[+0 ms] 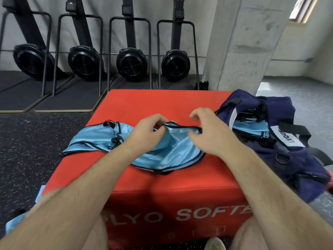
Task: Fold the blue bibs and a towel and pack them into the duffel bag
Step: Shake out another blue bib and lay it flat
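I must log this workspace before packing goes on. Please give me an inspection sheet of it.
Surface: red plyo box, top partly covered.
Job's things: blue bib lies on the box; folded bibs show inside the open navy duffel bag at the right edge; no towel seen.
Clutter: more blue fabric hangs low at left.
Hands: left hand and right hand pinch the bib's dark trim.
Cables: nothing seen.
Surroundings: four rowing machines stored upright, a concrete pillar, speckled floor.
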Available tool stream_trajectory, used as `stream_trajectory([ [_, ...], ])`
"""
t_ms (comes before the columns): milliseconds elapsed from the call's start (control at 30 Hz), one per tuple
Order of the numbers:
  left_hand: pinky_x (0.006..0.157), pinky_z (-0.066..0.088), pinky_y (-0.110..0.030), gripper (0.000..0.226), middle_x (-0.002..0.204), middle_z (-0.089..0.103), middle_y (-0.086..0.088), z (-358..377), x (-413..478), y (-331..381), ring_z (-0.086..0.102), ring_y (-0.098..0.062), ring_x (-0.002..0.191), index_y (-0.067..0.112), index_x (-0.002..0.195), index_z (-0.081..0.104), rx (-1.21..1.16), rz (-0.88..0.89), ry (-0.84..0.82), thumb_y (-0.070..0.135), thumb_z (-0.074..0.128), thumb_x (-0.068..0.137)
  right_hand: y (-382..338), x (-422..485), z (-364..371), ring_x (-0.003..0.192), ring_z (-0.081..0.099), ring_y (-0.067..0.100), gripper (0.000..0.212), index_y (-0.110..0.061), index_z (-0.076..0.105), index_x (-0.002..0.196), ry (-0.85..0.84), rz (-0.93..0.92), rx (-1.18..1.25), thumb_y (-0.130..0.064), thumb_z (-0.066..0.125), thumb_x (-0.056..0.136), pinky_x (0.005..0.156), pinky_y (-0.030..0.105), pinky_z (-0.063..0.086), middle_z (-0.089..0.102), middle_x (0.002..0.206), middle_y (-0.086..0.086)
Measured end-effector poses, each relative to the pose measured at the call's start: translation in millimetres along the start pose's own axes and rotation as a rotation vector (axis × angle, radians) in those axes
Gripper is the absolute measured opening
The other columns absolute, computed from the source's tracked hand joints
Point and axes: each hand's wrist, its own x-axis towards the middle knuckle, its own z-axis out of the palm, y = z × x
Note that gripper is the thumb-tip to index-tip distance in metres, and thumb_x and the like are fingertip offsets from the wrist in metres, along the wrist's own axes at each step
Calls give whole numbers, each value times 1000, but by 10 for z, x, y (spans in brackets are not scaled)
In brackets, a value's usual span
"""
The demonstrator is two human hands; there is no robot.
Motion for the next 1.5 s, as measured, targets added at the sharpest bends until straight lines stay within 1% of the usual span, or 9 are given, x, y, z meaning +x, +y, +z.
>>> stream_trajectory([
  [67, 73, 39, -6, 19, 91, 68, 6, 43, -15, 48, 58, 0, 82, 15, 100, 70, 41, 87, -18, 4, 57, 93, -84, -27, 108, 103, 59, 17, 52, -36, 46, 127, -92, -18, -47, -47, 68, 82, 91, 40, 50, 48, 127, -10],
  [167, 76, 41, -9, 13, 91, 64, 3, 67, -13, 40, 57, -7, 85, 15, 99, 71, 57, 170, -28, 7, 64, 91, -127, 30, 221, 93, 61, 18, 20, -32, 60, 112, -45, -56, -60, -32, 61, 91, 83, 41, 53, 59, 109, -9],
  [467, 63, 45, -18, 10, 81, 62, 10, -22, -7, -184, 59, -15, 76, 19, 94, 64, 296, -122, -319, 23, 71, 89, 95, 42, -4, 82, 66, 12, 27, -24, 72, 94, 32, 52, 110, -4, 54, 88, 74, 31, 55, 70, 90, -9],
  [567, 65, 44, -14, 2, 82, 63, 11, -91, 12, -246, 59, -12, 77, 24, 92, 62, 324, -121, -244, 24, 65, 93, 190, 61, -61, 86, 58, 10, 13, -22, 70, 87, 14, 45, 3, -10, 64, 90, 69, 20, 44, 60, 91, -9],
  [833, 55, 40, -11, 12, 78, 59, 7, -500, 168, 130, 52, -6, 67, 20, 96, 59, 237, -7, 23, 16, 49, 101, 269, 26, -57, 76, 60, 18, 19, -26, 50, 81, -14, 178, -60, -15, 62, 90, 73, 42, 56, 60, 85, -4],
  [1033, 74, 43, -37, 13, 83, 58, 4, -1152, 246, 480, 55, -24, 83, 15, 99, 57, 504, 104, -14, 25, 50, 102, 14, 84, -235, 77, 53, 26, 17, -9, 57, 84, 102, 143, 7, -18, 60, 98, 60, 33, 36, 60, 84, 8],
  [1167, 85, 50, -43, 5, 103, 63, -5, -1557, 266, 605, 59, -26, 94, 15, 102, 57, 722, 86, -23, 18, 53, 100, -119, 171, -551, 83, 59, 19, 10, -16, 69, 86, 236, 86, 101, -23, 66, 93, 70, 29, 38, 67, 86, 0],
  [1333, 72, 48, -34, 18, 101, 60, -2, -1841, 268, 554, 56, -18, 84, 17, 96, 55, 830, 61, 58, 0, 50, 94, -315, 329, -900, 91, 57, 18, 8, -17, 69, 97, 213, -19, -39, -12, 67, 91, 76, 28, 41, 65, 98, 2],
  [1500, 85, 39, -26, 21, 107, 57, -1, -1881, 249, 608, 56, -21, 102, 14, 109, 62, 737, 124, 211, 2, 52, 95, -383, 461, -1114, 101, 60, 29, 15, -14, 69, 106, 215, -24, -158, -10, 61, 95, 76, 30, 40, 66, 108, 11],
])
